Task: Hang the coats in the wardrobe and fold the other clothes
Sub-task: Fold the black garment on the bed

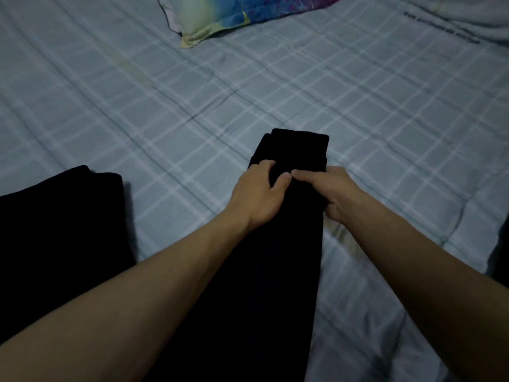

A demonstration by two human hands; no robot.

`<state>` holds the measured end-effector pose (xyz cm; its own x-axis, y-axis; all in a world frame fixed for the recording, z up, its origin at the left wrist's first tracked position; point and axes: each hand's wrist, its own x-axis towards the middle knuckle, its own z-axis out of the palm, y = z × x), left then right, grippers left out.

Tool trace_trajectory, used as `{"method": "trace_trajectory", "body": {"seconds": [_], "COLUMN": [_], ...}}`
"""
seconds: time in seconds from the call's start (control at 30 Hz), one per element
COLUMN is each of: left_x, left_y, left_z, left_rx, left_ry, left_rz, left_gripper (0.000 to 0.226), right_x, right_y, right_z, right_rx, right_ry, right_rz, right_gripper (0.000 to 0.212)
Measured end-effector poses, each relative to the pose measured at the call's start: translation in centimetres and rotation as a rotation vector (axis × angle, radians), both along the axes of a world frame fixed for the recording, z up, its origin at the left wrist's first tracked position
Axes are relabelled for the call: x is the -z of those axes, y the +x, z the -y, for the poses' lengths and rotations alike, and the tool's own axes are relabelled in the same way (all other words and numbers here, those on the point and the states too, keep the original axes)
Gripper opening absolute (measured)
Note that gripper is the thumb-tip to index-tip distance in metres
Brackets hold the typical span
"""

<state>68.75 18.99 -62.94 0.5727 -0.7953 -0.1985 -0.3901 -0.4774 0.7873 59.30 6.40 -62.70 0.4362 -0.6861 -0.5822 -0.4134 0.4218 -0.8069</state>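
A long black garment (292, 244), folded into a narrow strip, lies on the bed and runs from the lower edge of the view up to the middle. Its far end (298, 146) is doubled back in layers. My left hand (259, 193) grips the strip's left edge near that end, fingers curled over the cloth. My right hand (330, 191) grips the right edge, thumb lying across the top and fingers tucked under the side. A second black garment (60, 224) lies flat to the left, apart from both hands.
The bed is covered by a pale blue checked sheet (385, 119). A colourful pillow (220, 15) sits at the far edge, and a white blanket (468, 17) lies at the top right. Something dark shows at the right edge (500, 257).
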Motion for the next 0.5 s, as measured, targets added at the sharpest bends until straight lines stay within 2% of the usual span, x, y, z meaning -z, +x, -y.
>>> {"method": "trace_trajectory", "body": {"seconds": [0.07,0.17,0.3,0.4,0.5], "left_x": [-1.2,-3.1,-7.7,-11.5,-14.8], "left_y": [0.0,0.4,1.8,3.3,5.3], "left_z": [-0.6,-2.1,-5.2,-8.9,-14.0], "left_rx": [-0.019,-0.084,-0.200,-0.225,-0.291], "left_ry": [-0.045,-0.142,-0.281,-0.372,-0.499], "left_rz": [-0.087,-0.249,-0.530,-0.623,-0.714], "left_gripper": [0.055,0.051,0.043,0.047,0.054], "right_x": [-1.2,-3.9,-8.0,-10.6,-12.7], "right_y": [0.2,1.2,2.9,3.9,5.6], "right_z": [-1.2,-3.5,-7.3,-10.8,-15.5], "right_rx": [-0.094,-0.263,-0.377,-0.413,-0.450], "right_ry": [-0.140,-0.275,-0.326,-0.304,-0.287], "right_rz": [0.092,0.200,0.316,0.497,0.692], "right_gripper": [0.026,0.037,0.048,0.038,0.052]}}
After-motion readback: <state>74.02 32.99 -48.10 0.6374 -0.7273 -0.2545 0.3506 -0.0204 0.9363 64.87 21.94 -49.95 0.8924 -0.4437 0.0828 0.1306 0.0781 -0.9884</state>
